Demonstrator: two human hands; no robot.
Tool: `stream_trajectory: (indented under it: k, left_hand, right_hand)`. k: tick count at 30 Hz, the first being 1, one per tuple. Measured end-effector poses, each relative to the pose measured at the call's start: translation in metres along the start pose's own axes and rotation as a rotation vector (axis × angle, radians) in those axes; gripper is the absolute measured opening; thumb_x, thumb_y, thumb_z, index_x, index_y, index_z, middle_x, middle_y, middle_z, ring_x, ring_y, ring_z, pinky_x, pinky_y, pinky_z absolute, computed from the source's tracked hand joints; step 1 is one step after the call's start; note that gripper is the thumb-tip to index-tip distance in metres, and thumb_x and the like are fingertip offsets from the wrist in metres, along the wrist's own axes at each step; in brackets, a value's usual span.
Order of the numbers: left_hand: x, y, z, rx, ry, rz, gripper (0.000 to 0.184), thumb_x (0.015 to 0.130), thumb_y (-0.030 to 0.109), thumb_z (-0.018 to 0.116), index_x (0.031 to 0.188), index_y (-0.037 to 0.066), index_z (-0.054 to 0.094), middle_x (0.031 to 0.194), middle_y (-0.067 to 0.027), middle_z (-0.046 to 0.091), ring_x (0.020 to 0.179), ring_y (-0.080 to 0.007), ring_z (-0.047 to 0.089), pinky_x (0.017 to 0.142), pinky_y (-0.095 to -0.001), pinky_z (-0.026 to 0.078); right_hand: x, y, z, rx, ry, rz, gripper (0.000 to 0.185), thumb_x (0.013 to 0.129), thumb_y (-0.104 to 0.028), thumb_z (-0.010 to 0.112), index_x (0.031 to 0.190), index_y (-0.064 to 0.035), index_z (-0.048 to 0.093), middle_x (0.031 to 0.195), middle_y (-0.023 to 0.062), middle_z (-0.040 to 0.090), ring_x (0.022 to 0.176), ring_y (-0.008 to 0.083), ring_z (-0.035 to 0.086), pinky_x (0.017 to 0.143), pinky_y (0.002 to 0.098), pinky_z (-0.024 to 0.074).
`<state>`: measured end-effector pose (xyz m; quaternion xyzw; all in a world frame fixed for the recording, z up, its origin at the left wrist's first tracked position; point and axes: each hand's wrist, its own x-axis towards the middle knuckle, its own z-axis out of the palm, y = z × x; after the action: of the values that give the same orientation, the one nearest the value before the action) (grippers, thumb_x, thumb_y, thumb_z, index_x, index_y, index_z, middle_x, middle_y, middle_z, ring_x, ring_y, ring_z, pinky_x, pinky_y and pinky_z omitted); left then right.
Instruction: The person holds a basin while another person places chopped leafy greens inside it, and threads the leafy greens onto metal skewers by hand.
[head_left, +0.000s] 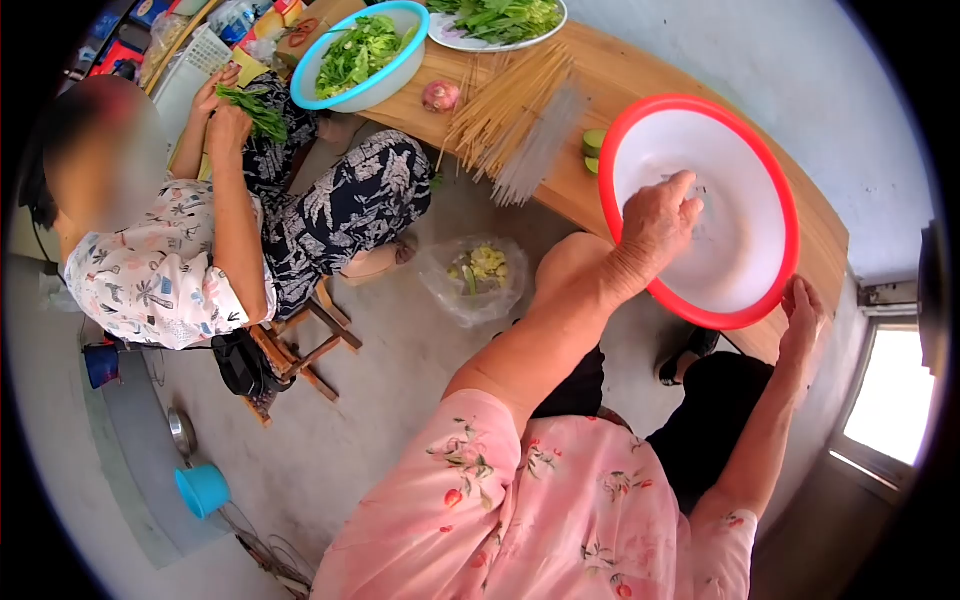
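A white basin with a red rim [745, 240] rests on the wooden table [620, 70] at the right. My left hand [660, 220] reaches over its near left side, fingers partly bent, with small dark bits just beyond them on the basin's inside. What those fingers hold, if anything, is too small to tell. At the basin's lower right rim is my right hand [804, 310], its fingers against the edge. Left of the basin lie cut green pieces [593, 143], a bundle of wooden skewers [510, 105] and clear plastic wrapping [545, 140].
A seated person [180, 250] holds green leaves [258, 113] at the left. On the table stand a blue-rimmed basin of greens [400, 80], an onion [440, 96] and a plate of leaves [470, 42]. A plastic bag of scraps [475, 280] lies on the floor.
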<state>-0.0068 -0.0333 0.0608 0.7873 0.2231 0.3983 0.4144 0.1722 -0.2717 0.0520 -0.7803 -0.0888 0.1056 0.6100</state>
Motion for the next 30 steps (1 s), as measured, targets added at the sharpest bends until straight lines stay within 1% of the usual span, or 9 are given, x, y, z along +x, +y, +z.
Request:
stream_trajectory:
  k: [1,3,7,13,15,17,20,27,30]
  left_hand:
    - [-0.001,-0.001,-0.005,-0.053,0.036,0.034,0.028,0.076,0.009,0.064,0.103,0.005,0.057,0.065,-0.0131,0.060,0.061,-0.0288,0.061,0.056,-0.0348,0.048]
    - [-0.005,-0.004,-0.025,-0.166,0.021,-0.027,0.028,0.075,0.011,0.063,0.101,0.003,0.056,0.070,-0.0154,0.061,0.066,-0.0304,0.061,0.060,-0.0388,0.048]
    - [-0.016,-0.033,-0.074,-0.485,0.157,-0.426,0.027,0.082,0.012,0.060,0.106,0.001,0.059,0.072,-0.0043,0.064,0.055,-0.0070,0.055,0.046,-0.0195,0.044]
    - [-0.105,-0.154,-0.139,-0.358,0.376,-0.912,0.025,0.080,0.014,0.055,0.101,0.001,0.060,0.069,-0.0050,0.061,0.047,-0.0090,0.052,0.042,-0.0215,0.041]
    - [-0.168,-0.207,-0.152,-0.161,0.324,-1.026,0.029,0.076,0.015,0.057,0.102,0.001,0.060,0.074,-0.0111,0.062,0.055,-0.0185,0.057,0.051,-0.0300,0.046]
    - [-0.249,-0.272,-0.153,0.273,0.333,-0.976,0.034,0.073,0.017,0.060,0.104,0.002,0.060,0.085,-0.0182,0.061,0.075,-0.0309,0.059,0.069,-0.0389,0.048]
    - [-0.279,-0.226,-0.160,0.574,0.109,-1.030,0.037,0.071,0.020,0.063,0.105,0.006,0.061,0.100,-0.0213,0.056,0.096,-0.0377,0.052,0.085,-0.0425,0.042]
    - [-0.298,-0.254,-0.159,0.514,0.263,-1.029,0.043,0.071,0.025,0.067,0.112,0.012,0.060,0.112,-0.0186,0.050,0.103,-0.0342,0.049,0.087,-0.0411,0.042]
    - [-0.277,-0.271,-0.162,0.631,0.294,-0.787,0.048,0.071,0.024,0.068,0.115,0.011,0.058,0.108,-0.0184,0.054,0.099,-0.0318,0.053,0.085,-0.0391,0.043]
  right_hand:
    - [-0.002,-0.004,0.002,-0.008,0.000,-0.012,0.024,0.087,-0.021,0.057,0.098,-0.0010,0.064,0.082,0.0008,0.061,0.073,0.0091,0.054,0.069,0.0240,0.0439]
    - [-0.003,-0.002,0.000,-0.005,0.015,-0.006,0.025,0.086,-0.021,0.057,0.099,-0.0010,0.064,0.084,0.0015,0.062,0.076,0.0095,0.055,0.070,0.0248,0.0442]
    - [-0.007,-0.003,-0.002,-0.083,0.086,0.019,0.031,0.085,-0.024,0.058,0.106,-0.0010,0.061,0.091,0.0037,0.062,0.086,0.0125,0.057,0.073,0.0271,0.0448]
    - [-0.011,-0.006,-0.001,-0.094,0.018,0.062,0.034,0.086,-0.024,0.056,0.111,-0.0008,0.058,0.100,0.0059,0.061,0.094,0.0159,0.057,0.078,0.0310,0.0450]
    - [-0.010,-0.005,-0.002,-0.086,-0.009,0.073,0.034,0.086,-0.023,0.055,0.111,-0.0007,0.058,0.100,0.0065,0.061,0.096,0.0166,0.057,0.079,0.0312,0.0453]
    - [-0.009,-0.004,-0.003,-0.070,-0.012,0.090,0.034,0.087,-0.022,0.055,0.112,0.0003,0.057,0.101,0.0079,0.061,0.096,0.0171,0.058,0.080,0.0312,0.0460]
    - [-0.005,-0.001,-0.005,-0.042,-0.030,0.092,0.032,0.088,-0.019,0.054,0.112,0.0024,0.056,0.102,0.0096,0.060,0.094,0.0177,0.059,0.079,0.0303,0.0485]
    - [-0.002,0.002,-0.005,-0.058,-0.020,0.109,0.028,0.089,-0.017,0.052,0.109,0.0027,0.057,0.100,0.0092,0.060,0.090,0.0171,0.060,0.075,0.0288,0.0505]
    - [-0.002,0.005,-0.006,-0.041,-0.036,0.102,0.027,0.089,-0.017,0.052,0.109,0.0023,0.057,0.098,0.0085,0.061,0.086,0.0165,0.060,0.073,0.0280,0.0509]
